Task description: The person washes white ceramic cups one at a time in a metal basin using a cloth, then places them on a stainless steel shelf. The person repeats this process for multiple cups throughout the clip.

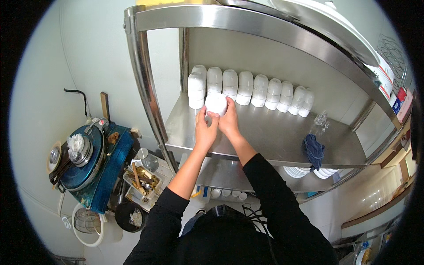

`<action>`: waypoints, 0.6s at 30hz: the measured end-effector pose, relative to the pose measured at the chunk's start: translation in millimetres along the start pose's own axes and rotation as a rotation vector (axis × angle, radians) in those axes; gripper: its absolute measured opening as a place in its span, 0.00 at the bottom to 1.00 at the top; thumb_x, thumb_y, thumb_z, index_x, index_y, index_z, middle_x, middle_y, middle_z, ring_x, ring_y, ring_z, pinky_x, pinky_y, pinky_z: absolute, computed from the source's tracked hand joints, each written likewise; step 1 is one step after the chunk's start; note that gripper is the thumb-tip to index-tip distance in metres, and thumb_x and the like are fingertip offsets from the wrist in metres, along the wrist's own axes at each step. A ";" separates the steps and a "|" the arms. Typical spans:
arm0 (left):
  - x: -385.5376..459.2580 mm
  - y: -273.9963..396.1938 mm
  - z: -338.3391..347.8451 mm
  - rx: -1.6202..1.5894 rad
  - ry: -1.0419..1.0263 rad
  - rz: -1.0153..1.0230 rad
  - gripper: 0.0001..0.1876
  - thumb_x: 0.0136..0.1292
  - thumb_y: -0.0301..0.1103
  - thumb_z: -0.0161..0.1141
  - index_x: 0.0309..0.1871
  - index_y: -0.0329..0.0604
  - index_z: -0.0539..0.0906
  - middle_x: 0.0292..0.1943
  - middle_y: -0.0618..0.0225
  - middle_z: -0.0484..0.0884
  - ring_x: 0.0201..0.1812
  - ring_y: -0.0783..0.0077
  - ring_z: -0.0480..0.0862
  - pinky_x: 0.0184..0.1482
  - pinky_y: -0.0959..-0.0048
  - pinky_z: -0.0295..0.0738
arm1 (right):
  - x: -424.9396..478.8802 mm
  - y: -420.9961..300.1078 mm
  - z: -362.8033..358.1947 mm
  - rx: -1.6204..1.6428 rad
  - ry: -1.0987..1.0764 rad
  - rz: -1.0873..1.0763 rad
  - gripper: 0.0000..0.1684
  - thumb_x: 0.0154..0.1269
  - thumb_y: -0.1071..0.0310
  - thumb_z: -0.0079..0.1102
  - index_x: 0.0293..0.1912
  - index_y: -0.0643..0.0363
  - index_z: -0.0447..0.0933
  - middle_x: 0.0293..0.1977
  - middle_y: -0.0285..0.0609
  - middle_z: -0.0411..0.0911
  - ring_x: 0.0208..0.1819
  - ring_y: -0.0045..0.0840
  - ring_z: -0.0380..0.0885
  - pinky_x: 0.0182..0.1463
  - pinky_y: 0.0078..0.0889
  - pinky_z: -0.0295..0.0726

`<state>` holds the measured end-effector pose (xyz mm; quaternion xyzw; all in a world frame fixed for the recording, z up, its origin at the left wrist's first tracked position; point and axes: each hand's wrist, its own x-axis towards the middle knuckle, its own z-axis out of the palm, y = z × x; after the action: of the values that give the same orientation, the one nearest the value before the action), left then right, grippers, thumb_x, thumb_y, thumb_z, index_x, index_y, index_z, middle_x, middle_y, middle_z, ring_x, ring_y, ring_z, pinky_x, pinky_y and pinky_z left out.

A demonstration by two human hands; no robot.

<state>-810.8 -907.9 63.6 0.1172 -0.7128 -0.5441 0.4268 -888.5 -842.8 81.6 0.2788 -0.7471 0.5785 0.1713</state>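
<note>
Both of my hands hold a white cup or small bowl (pixel 216 103) over the left part of a stainless steel shelf (pixel 258 135). My left hand (pixel 206 129) grips its near left side, and my right hand (pixel 229 117) wraps around its right side. Behind it, white cups (pixel 245 87) stand in several short stacks, in a row along the back of the shelf. A stack (pixel 196 91) at the left end stands forward of the others. The held piece hides part of the row, and whether it is a single piece I cannot tell.
A dark blue cloth (pixel 313 150) hangs over the shelf's front edge, near small clear glasses (pixel 321 120). A steel post (pixel 145 79) rises at the left. White plates (pixel 296 171) sit on the lower shelf. Left of the rack are a utensil tray (pixel 142 179) and a blue round lid (pixel 82 172).
</note>
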 end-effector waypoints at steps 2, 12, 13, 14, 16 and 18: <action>27.3 -21.8 9.2 -0.021 -0.037 -0.053 0.35 0.62 0.46 0.58 0.63 0.26 0.64 0.60 0.40 0.68 0.62 0.50 0.70 0.61 0.63 0.66 | 22.7 9.7 14.4 -0.028 -0.031 0.085 0.53 0.41 0.58 0.77 0.62 0.67 0.58 0.58 0.57 0.66 0.58 0.45 0.68 0.60 0.40 0.68; 94.5 -76.5 34.7 0.008 -0.178 -0.132 0.41 0.61 0.50 0.57 0.64 0.19 0.59 0.64 0.35 0.61 0.67 0.46 0.63 0.67 0.65 0.57 | 71.6 58.6 57.7 -0.070 0.002 0.091 0.52 0.44 0.59 0.75 0.63 0.66 0.56 0.57 0.57 0.67 0.57 0.45 0.68 0.60 0.39 0.67; 96.4 -81.5 34.6 0.015 -0.188 -0.125 0.41 0.61 0.50 0.57 0.64 0.19 0.59 0.64 0.34 0.61 0.67 0.46 0.62 0.67 0.65 0.56 | 71.7 61.3 60.1 -0.076 0.008 0.093 0.52 0.44 0.59 0.76 0.63 0.66 0.56 0.57 0.58 0.67 0.58 0.45 0.68 0.60 0.38 0.67; 98.2 -86.3 34.1 0.022 -0.197 -0.117 0.42 0.61 0.50 0.57 0.64 0.19 0.59 0.64 0.34 0.61 0.67 0.46 0.62 0.67 0.65 0.56 | 71.6 63.0 62.3 -0.081 0.014 0.095 0.51 0.44 0.59 0.76 0.63 0.66 0.56 0.57 0.58 0.67 0.58 0.45 0.68 0.61 0.38 0.67; 101.9 -94.6 35.2 -0.005 -0.206 -0.107 0.42 0.60 0.50 0.57 0.65 0.19 0.58 0.64 0.34 0.60 0.67 0.46 0.62 0.67 0.65 0.57 | 73.5 69.2 66.4 -0.088 0.017 0.078 0.51 0.45 0.59 0.76 0.63 0.66 0.56 0.57 0.58 0.67 0.58 0.45 0.68 0.61 0.38 0.66; 103.0 -94.6 35.8 -0.017 -0.219 -0.115 0.42 0.60 0.50 0.58 0.65 0.19 0.57 0.64 0.34 0.60 0.67 0.45 0.63 0.66 0.65 0.58 | 75.6 75.9 70.1 -0.089 0.015 0.049 0.51 0.45 0.59 0.75 0.63 0.66 0.56 0.57 0.58 0.67 0.58 0.44 0.67 0.62 0.37 0.66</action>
<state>-927.9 -984.7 28.7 0.0942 -0.7427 -0.5830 0.3156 -989.9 -913.3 47.9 0.2483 -0.7773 0.5510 0.1751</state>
